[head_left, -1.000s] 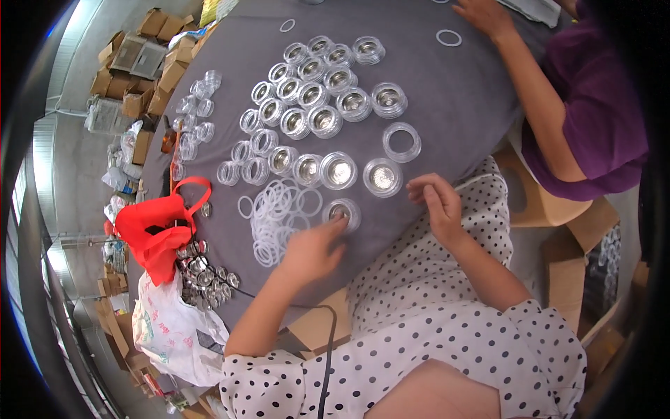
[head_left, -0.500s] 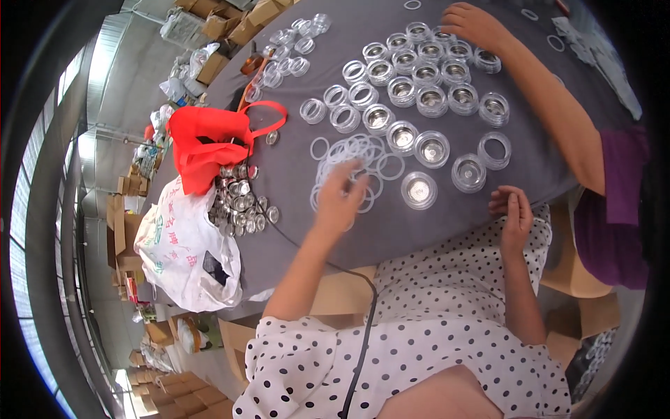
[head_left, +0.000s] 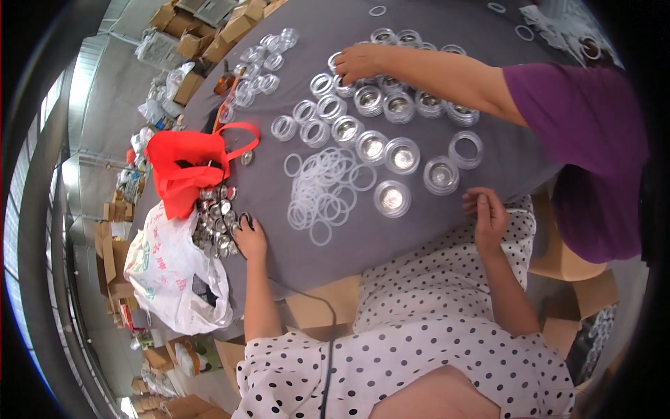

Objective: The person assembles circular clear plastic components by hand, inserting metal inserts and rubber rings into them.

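At the edge of a pile of small silver metal caps (head_left: 220, 225), my left hand (head_left: 251, 239) has its fingers closed around one loose cap (head_left: 244, 222). My right hand (head_left: 490, 218) hovers at the near table edge, over my lap, fingers loosely bent and apart with nothing seen in them. Between my hands lies a heap of thin translucent rings (head_left: 328, 185). Beyond them stand rows of round clear plastic containers, many with a silver disc inside; the nearest container (head_left: 392, 199) sits apart. A clear ring-shaped piece (head_left: 465, 149) rests near my right hand.
A co-worker's hand (head_left: 359, 61) reaches across the far containers from a purple sleeve (head_left: 558, 105). A red bag (head_left: 185, 164) and a white plastic bag (head_left: 174, 272) lie at the left. More clear containers (head_left: 265, 59) stand far left. A dark cable (head_left: 328, 349) hangs before me.
My left hand has moved from the ring heap left to the metal caps. The co-worker's hand has moved left over the containers. The view has shifted slightly; my right hand stays near the edge.
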